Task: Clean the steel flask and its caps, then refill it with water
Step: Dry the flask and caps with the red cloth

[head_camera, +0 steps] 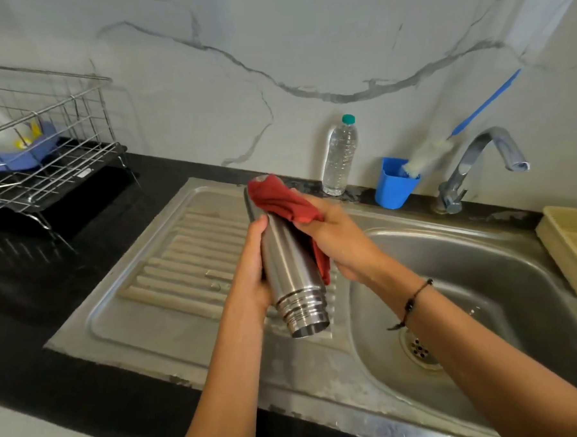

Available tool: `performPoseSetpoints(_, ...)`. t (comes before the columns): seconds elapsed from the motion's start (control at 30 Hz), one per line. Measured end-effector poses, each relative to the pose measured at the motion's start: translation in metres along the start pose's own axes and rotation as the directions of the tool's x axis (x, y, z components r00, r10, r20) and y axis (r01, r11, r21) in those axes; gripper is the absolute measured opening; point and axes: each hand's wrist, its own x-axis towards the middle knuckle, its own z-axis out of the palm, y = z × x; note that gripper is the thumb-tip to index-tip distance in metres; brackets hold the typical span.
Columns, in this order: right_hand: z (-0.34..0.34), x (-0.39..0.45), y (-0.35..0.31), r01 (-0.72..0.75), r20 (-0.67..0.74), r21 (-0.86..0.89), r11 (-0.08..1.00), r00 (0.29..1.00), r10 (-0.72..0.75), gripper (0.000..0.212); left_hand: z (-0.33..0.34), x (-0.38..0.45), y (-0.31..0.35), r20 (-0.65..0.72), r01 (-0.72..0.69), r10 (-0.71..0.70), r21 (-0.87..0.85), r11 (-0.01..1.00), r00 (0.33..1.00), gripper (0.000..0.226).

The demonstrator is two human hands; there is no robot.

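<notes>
One steel flask [288,271] is held over the draining board of the sink [482,241], tilted, open mouth down and toward the viewer, base up and away. The left hand [254,270] is wrapped round the body at mid-length, thumb on the near side. The right hand [335,236] is closed on one red cloth [279,198], which is pressed over the flask's far end, above the left-hand grip, and hangs down its right side.

Progress, as judged: the outside is being wiped, apparently dried; washing looks done or nearly so. No cap is on the mouth, and no caps can be found in view, so their state cannot be told. Refilling is not yet done.

Counts: one tap [481,161], beyond the right hand; one plastic water bottle [339,159]; one blue cup [394,184] holding one brush [430,152]; one dish rack [42,141], far left.
</notes>
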Motion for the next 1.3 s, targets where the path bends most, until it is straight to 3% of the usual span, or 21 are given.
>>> performPoseSetpoints(0.1, 0.008, -0.024, 0.001, -0.017, 0.062, 0.017, 1.000, 0.998, 0.016, 0.037, -0.003, 0.002, -0.004, 0.014, -0.108, 0.111, -0.134, 0.985, 0.994, 0.059)
performPoseSetpoints(0.2, 0.005, -0.050, 0.012, -0.052, 0.072, 0.106, 0.993, 0.996, 0.044, 0.038, -0.009, 0.000, -0.002, -0.046, -0.087, 0.081, -0.158, 0.984, 0.996, 0.070)
performPoseSetpoints(0.27, -0.007, -0.065, 0.018, -0.079, 0.088, 0.162, 0.984, 0.994, 0.065, 0.042, -0.016, 0.003, 0.005, -0.178, -0.101, 0.072, -0.164, 0.981, 0.981, 0.074)
performPoseSetpoints(0.33, -0.019, -0.073, 0.018, -0.107, 0.070, 0.256, 0.961, 0.993, 0.092, 0.032, -0.018, 0.005, 0.010, -0.323, -0.161, 0.107, -0.144, 0.976, 0.940, 0.081)
performPoseSetpoints(0.4, -0.028, -0.075, 0.014, -0.083, -0.036, 0.304, 0.949, 0.995, 0.098, 0.026, -0.015, 0.005, 0.013, -0.432, -0.236, 0.166, -0.114, 0.965, 0.886, 0.071)
performPoseSetpoints(0.47, -0.030, -0.074, 0.009, 0.025, -0.146, 0.165, 0.986, 0.989, 0.000, 0.028, -0.010, 0.004, 0.014, -0.511, -0.316, 0.234, -0.079, 0.945, 0.827, 0.057)
performPoseSetpoints(0.53, -0.017, -0.073, 0.007, 0.155, -0.092, -0.059, 0.986, 0.983, -0.160, 0.037, -0.004, 0.005, 0.011, -0.572, -0.391, 0.305, -0.030, 0.920, 0.761, 0.051)
performPoseSetpoints(0.6, 0.002, -0.076, 0.027, 0.268, 0.089, -0.450, 0.852, 0.963, -0.256, 0.053, 0.001, 0.004, 0.008, -0.579, -0.421, 0.353, 0.017, 0.907, 0.735, 0.048)
performPoseSetpoints(0.67, 0.019, -0.083, 0.052, 0.244, 0.232, -0.727, 0.642, 0.967, -0.105, 0.080, 0.002, 0.000, 0.008, -0.573, -0.377, 0.360, 0.095, 0.921, 0.736, 0.048)
performPoseSetpoints(0.73, 0.022, -0.084, 0.056, 0.205, 0.216, -0.734, 0.647, 0.974, -0.063, 0.083, 0.000, -0.002, 0.009, -0.566, -0.345, 0.345, 0.113, 0.932, 0.748, 0.052)
performPoseSetpoints(0.8, 0.018, -0.080, 0.049, 0.274, 0.178, -0.677, 0.683, 0.962, -0.209, 0.062, 0.000, -0.003, 0.012, -0.598, -0.326, 0.300, 0.067, 0.943, 0.743, 0.052)
performPoseSetpoints(0.87, 0.018, -0.073, 0.042, 0.291, 0.125, -0.738, 0.609, 0.945, -0.301, 0.044, 0.005, -0.004, 0.012, -0.603, -0.305, 0.250, 0.011, 0.952, 0.758, 0.055)
performPoseSetpoints(1.0, 0.017, -0.060, 0.039, 0.015, -0.087, -0.793, 0.609, 0.987, -0.138, 0.086, 0.019, -0.002, 0.010, -0.565, -0.346, 0.271, -0.027, 0.938, 0.779, 0.051)
performPoseSetpoints(1.07, 0.014, -0.056, 0.038, -0.067, -0.144, -0.835, 0.546, 0.984, -0.100, 0.094, 0.024, 0.000, 0.010, -0.564, -0.374, 0.300, -0.017, 0.927, 0.770, 0.049)
performPoseSetpoints(1.17, 0.015, -0.051, 0.040, -0.059, -0.129, -0.883, 0.465, 0.984, -0.120, 0.094, 0.022, 0.000, 0.012, -0.537, -0.385, 0.304, -0.042, 0.922, 0.787, 0.048)
performPoseSetpoints(1.3, 0.012, -0.051, 0.039, -0.085, -0.136, -0.702, 0.707, 0.991, -0.015, 0.084, 0.016, 0.000, 0.011, -0.509, -0.365, 0.308, -0.012, 0.931, 0.804, 0.052)
